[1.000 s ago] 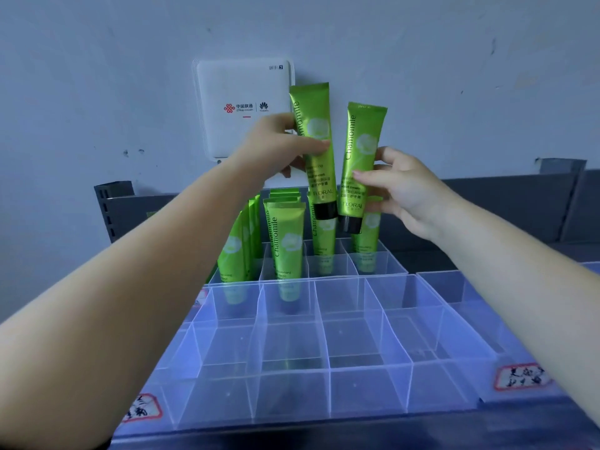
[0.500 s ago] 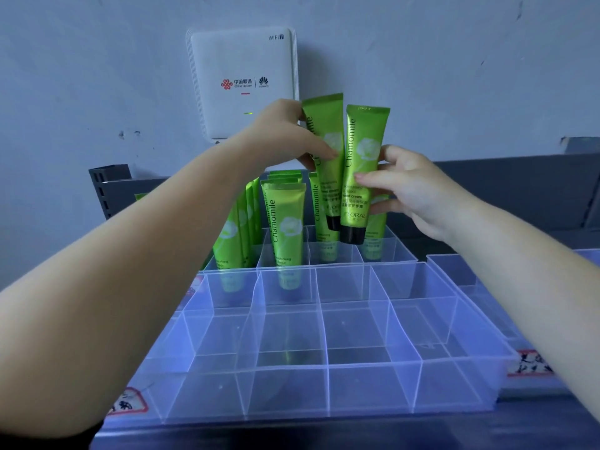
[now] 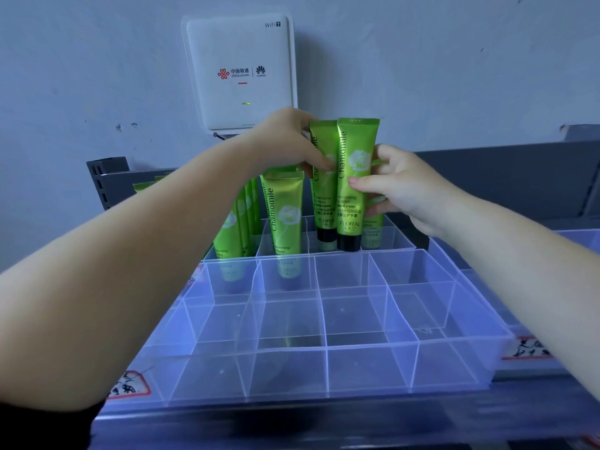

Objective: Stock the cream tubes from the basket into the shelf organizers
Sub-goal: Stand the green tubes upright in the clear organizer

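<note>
Two hands up at the back: the left hand (image 3: 285,141) holds one green cream tube (image 3: 321,177), the right hand (image 3: 402,186) holds one more (image 3: 352,190). That's two tubes in the air. One tube (image 3: 285,219) stands alone in the back organizer (image 3: 396,241), a leaning bunch (image 3: 237,225) beside it too overlapped to count. One empty front organizer (image 3: 454,378). Three handwritten labels (image 3: 128,384) (image 3: 527,349) (image 3: 194,276). One wifi router (image 3: 240,73).
</note>
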Available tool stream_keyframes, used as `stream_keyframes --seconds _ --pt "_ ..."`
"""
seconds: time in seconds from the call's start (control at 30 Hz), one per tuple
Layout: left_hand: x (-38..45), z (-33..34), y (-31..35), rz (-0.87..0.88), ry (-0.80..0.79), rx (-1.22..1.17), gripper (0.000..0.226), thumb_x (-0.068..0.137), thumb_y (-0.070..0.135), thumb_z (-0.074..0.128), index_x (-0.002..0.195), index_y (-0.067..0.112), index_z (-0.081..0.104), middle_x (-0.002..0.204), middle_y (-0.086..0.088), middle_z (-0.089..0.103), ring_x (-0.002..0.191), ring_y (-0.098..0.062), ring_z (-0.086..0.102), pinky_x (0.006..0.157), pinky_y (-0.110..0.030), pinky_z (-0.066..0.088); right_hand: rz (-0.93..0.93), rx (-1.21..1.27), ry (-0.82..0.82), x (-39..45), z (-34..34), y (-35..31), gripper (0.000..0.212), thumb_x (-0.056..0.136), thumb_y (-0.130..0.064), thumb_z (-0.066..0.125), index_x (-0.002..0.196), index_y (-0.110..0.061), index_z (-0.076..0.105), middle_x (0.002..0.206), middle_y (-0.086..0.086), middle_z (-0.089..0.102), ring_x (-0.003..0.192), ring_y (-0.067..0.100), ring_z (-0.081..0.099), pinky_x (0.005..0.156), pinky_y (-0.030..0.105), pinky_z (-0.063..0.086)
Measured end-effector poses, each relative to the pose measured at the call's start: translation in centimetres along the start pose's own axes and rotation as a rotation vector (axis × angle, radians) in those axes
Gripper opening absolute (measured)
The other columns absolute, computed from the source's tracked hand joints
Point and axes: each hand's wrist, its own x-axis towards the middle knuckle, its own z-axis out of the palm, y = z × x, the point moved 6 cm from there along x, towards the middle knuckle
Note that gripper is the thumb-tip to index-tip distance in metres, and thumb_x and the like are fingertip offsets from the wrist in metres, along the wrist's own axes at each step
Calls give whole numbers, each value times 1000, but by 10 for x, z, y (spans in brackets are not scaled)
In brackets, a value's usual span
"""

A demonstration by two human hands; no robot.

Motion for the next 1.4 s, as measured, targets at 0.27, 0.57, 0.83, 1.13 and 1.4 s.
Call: stream_keyframes --seconds 0.27,0.57,0.83,1.13,1.4 --pt "3 2 -6 -85 -17 130 21 70 14 78 89 8 71 78 -6 71 55 -7 60 51 -12 45 12 0 5 -1 0 -1 26 87 -9 62 110 -16 53 92 0 68 74 9 66 58 24 55" --pt "6 7 -7 -56 -90 253 12 70 13 78 77 14 69 46 10 64 43 2 57 41 -8 42 -33 -27 25 -4 2 -2 31 86 -6 63 114 -16 52 107 8 67 92 19 67 72 32 58" --pt "6 13 -5 -44 -182 362 13 75 16 73 65 23 67 59 7 69 46 7 50 42 -5 33 -27 -68 -23 -4 7 4 32 83 -4 66 110 -17 56 98 3 68 88 17 68 76 35 58" --pt "6 16 -1 -52 -231 299 17 81 9 64 97 6 72 90 -10 74 87 -15 70 76 -10 41 -32 -97 -16 -5 0 3 35 80 -6 69 110 -20 55 97 4 71 89 18 69 76 34 58" --pt "6 18 -3 -82 -254 366 15 79 6 66 92 8 73 81 -8 73 74 -4 67 84 -16 42 -5 -154 -73 -7 7 10 28 79 -4 70 98 -20 59 103 12 67 91 25 68 74 34 58"
